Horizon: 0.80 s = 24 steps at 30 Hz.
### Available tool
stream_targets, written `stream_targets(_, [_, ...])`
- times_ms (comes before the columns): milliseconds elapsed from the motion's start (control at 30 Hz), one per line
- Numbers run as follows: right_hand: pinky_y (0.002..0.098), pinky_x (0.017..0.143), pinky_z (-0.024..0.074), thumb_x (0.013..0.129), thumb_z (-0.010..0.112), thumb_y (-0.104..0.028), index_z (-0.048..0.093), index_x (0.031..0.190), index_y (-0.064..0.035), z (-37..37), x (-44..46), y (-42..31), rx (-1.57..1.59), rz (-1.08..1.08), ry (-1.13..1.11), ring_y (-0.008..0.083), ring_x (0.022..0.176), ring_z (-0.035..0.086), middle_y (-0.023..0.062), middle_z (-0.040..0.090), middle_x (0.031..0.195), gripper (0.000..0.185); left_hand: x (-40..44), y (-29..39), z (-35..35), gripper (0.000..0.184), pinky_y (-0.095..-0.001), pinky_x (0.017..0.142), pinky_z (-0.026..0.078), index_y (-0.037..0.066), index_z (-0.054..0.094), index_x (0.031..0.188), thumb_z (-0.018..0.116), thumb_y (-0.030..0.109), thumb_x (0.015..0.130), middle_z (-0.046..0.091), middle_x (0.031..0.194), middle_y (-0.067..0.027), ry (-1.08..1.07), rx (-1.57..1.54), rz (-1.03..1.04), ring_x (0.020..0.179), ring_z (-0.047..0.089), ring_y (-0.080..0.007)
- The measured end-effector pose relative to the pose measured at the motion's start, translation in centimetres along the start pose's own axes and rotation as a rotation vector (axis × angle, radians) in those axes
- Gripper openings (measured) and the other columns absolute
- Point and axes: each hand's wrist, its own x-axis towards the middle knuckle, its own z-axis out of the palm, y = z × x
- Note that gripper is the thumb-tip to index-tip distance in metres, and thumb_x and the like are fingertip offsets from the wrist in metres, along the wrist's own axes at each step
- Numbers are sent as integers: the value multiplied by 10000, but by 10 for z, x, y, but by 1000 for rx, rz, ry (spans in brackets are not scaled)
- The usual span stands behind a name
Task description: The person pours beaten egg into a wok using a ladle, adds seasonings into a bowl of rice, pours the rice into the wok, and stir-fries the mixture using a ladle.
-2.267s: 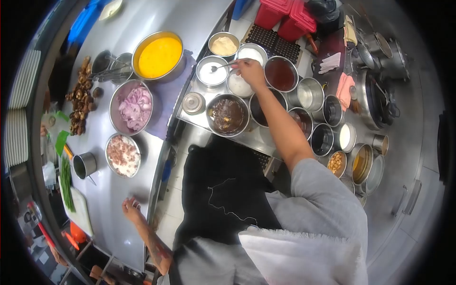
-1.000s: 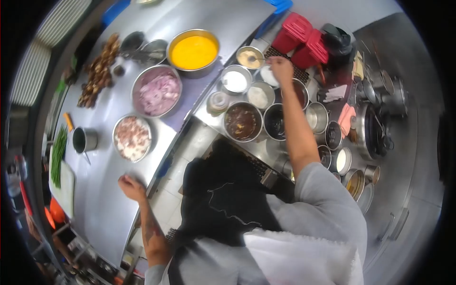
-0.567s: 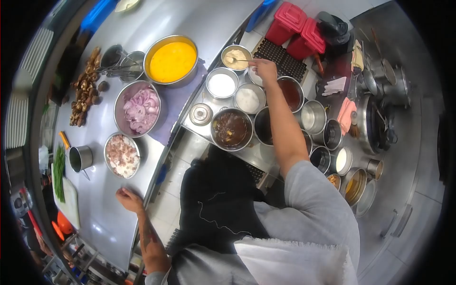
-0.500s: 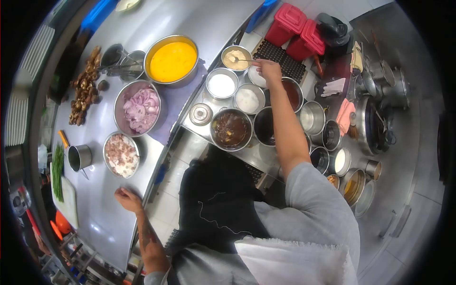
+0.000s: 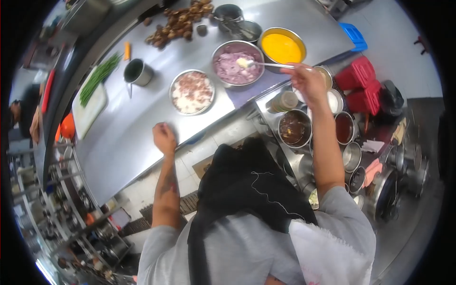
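Note:
My right hand (image 5: 308, 80) grips a spoon (image 5: 268, 64) by the end of its handle. A pale yellow scoop (image 5: 244, 62) sits on the spoon's bowl, above a round metal bowl of sliced purple onions (image 5: 230, 66). Beneath my right wrist are several metal containers, one with pale paste (image 5: 326, 76), partly hidden by the hand. My left hand (image 5: 165, 137) rests by the steel table's front edge, fingers curled in with nothing visible in them. Nearest to it is a bowl of white stuff topped with chopped pinkish-brown pieces (image 5: 192, 92).
A pan of bright yellow liquid (image 5: 283, 47) stands beside the onions. Brown mushrooms (image 5: 183, 23) lie at the back. Left are a metal jug (image 5: 137, 72), an orange-handled tool (image 5: 127, 51) and green stalks (image 5: 99, 78) on a white board (image 5: 92, 111). Red bins (image 5: 363, 90) stand right.
My right hand has lifted the spoon out of the pale paste container and brought it left, over the onions, with a scoop on it. The view has turned toward the steel table.

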Motion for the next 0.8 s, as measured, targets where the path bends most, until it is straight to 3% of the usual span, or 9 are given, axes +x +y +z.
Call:
stream_targets(100, [214,557,455,928,534,-104,629,1123,100,74,0,28,-17,29,-103,83,601,546,172,738,998,298,0,2,-3,199,-401,696,472,44,621,893,572,229,950,576,834,-123,45,-7,0,739,582,-294])
stream_targets(200, [230,575,484,944,525,-121,653,1112,65,110,-4,42,-348,-75,-154,84,614,587,126,752,950,281,-4,0,-8,195,-399,702,472,38,617,893,570,219,947,575,840,-125,20,-33,-15,753,582,-298])
stream_targets(267, [238,588,504,958,535,-152,670,1097,35,118,-7,27,-639,-361,-3,75,632,615,92,759,905,269,-1,-4,-6,196,-395,711,472,34,621,899,566,215,947,580,856,-129,-8,6,-40,760,579,-301])
stream_targets(300, [224,578,496,962,554,-187,680,1093,14,112,-18,9,-625,-362,33,58,639,611,76,761,916,271,-1,-6,-5,196,-395,711,472,34,621,899,566,215,947,580,856,-129,-11,4,-40,760,579,-301])
stream_targets(533, [220,626,489,997,566,-237,696,1074,1,-91,-48,-38,-417,-484,581,77,669,600,67,756,948,282,-2,-22,7,237,-401,731,468,20,625,904,573,248,945,593,857,-147,82,-61,44,780,581,-318])
stream_targets(567, [245,646,501,983,569,-233,709,1045,-7,-127,-54,-27,-506,-515,679,83,677,616,68,756,931,272,-2,-26,7,272,-403,745,470,8,626,923,566,272,955,609,870,-153,-35,-100,-61,794,581,-310])
stream_targets(667, [259,637,503,966,550,-155,722,1008,-8,-219,-84,16,-783,-468,947,112,668,622,90,755,944,230,-5,-28,15,320,-416,764,467,2,628,979,540,309,984,611,889,-168,-60,-98,-38,806,572,-332])
stream_targets(733, [383,785,536,914,553,-186,738,952,-41,-245,-86,50,-889,-291,1048,266,843,719,122,744,897,238,-3,-9,3,332,-415,778,456,-6,620,978,515,308,1003,607,906,-175,-73,-2,95,830,567,-345])
stream_targets(800, [414,824,527,918,539,-196,737,932,-38,-260,-80,76,-865,-230,992,333,902,704,131,739,904,254,-4,-2,1,335,-416,778,449,-8,617,975,509,308,1008,603,906,-175,-99,-11,85,834,565,-344])
